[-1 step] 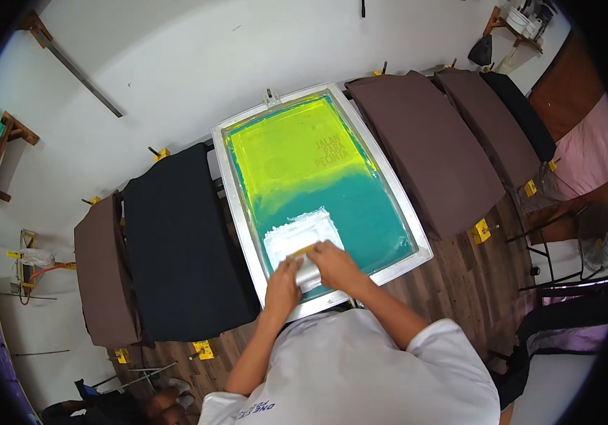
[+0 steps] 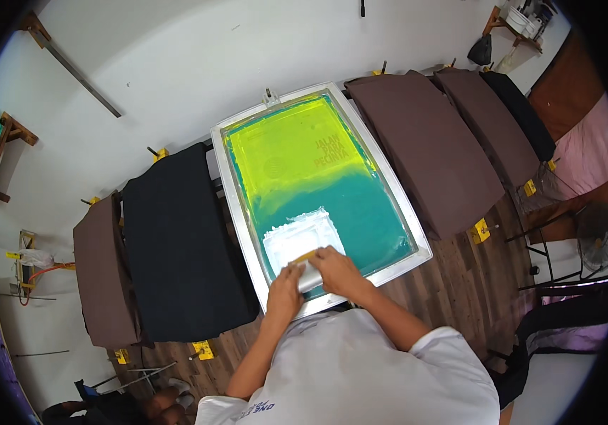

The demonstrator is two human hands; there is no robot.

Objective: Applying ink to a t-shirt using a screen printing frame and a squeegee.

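My left hand (image 2: pixel 285 290) and my right hand (image 2: pixel 339 276) grip a squeegee (image 2: pixel 304 259) with a yellowish top edge, low on a screen-printing screen. The screen's silver frame (image 2: pixel 417 251) surrounds a mesh (image 2: pixel 311 191), bright yellow-green in its upper part and teal in its lower part, with faint lettering at the upper right. White paint (image 2: pixel 293 234) lies in a thick patch just beyond the squeegee, its far edge ragged.
Fabric-covered boards flank the screen: black (image 2: pixel 176 248) and brown (image 2: pixel 102 276) on the left, brown (image 2: pixel 424 156) and black on the right. Yellow clamps (image 2: pixel 481 230) poke out between them. Wall shelves (image 2: pixel 6 152) hang either side. Another person (image 2: pixel 155 407) is at the lower left.
Both hands and the squeegee have shifted slightly down toward my body, and more of the white paint shows above the squeegee.
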